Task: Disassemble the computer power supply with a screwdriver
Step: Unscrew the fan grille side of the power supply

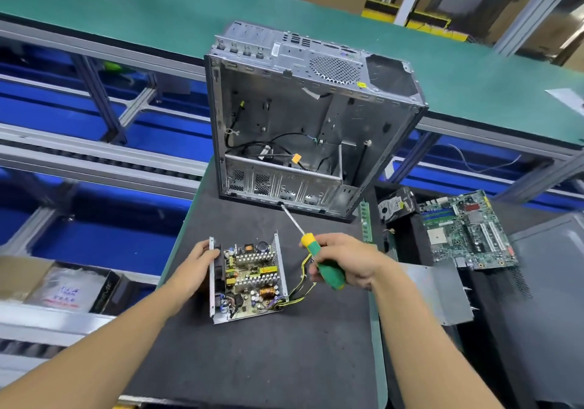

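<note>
The power supply [249, 277] lies on the dark mat with its lid off, so the circuit board, coils and heat sinks show. Black and yellow wires trail from its right side. My left hand [197, 263] holds the left metal wall of the supply, fingers curled over its top edge. To the right of the supply, my right hand [344, 261] grips a screwdriver [320, 264] with a green and yellow handle. Its shaft points up and away, toward the computer case, clear of the supply.
An empty grey computer case [303, 117] stands open at the far end of the mat [252, 361]. To the right lie a motherboard [467, 231], a hard drive [395, 208], a RAM stick [365, 222] and a grey metal cover [439, 294]. Blue conveyor lanes run on the left.
</note>
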`<state>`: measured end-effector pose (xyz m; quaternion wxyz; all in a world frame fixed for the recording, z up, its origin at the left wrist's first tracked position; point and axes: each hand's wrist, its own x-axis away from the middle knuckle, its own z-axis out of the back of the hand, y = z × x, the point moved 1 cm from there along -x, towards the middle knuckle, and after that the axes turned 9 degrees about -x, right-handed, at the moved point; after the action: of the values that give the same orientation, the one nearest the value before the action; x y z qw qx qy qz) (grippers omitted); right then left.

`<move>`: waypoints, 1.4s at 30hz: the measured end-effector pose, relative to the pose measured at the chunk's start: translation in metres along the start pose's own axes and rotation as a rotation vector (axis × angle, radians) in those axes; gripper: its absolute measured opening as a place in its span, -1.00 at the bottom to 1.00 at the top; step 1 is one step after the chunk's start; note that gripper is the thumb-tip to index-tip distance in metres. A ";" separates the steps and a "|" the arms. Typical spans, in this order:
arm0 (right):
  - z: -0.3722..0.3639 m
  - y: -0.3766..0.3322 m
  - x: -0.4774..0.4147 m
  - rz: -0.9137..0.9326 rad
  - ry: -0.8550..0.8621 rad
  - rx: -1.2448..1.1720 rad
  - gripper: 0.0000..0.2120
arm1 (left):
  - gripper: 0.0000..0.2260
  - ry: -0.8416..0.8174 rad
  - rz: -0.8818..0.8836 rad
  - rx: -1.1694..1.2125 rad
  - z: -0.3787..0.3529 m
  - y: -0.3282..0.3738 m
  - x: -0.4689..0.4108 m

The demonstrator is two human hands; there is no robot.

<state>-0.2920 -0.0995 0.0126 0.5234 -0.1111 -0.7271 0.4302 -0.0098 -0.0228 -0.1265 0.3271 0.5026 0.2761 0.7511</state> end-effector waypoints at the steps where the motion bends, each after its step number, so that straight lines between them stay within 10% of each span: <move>1: -0.003 0.010 -0.007 0.031 0.045 0.004 -0.74 | -0.72 -0.013 -0.007 -0.007 0.003 0.000 0.000; 5: -0.017 0.045 -0.035 0.107 0.224 0.231 -0.92 | -0.67 -0.029 -0.031 -0.061 0.004 -0.001 0.011; 12: -0.031 0.056 -0.059 0.088 0.323 0.742 -0.63 | -0.49 -0.025 -0.076 -0.154 -0.003 0.003 0.028; 28: 0.021 0.085 -0.067 0.173 0.429 0.155 -0.86 | -0.61 0.031 -0.479 -0.284 -0.019 0.060 0.038; 42: 0.025 0.077 -0.070 0.093 0.485 0.746 -0.65 | -0.91 0.085 -0.428 -0.262 0.007 0.032 0.039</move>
<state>-0.3059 -0.1081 -0.0932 0.6631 -0.0447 -0.3726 0.6476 -0.0214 -0.0122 -0.0782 0.5290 0.3538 0.2900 0.7148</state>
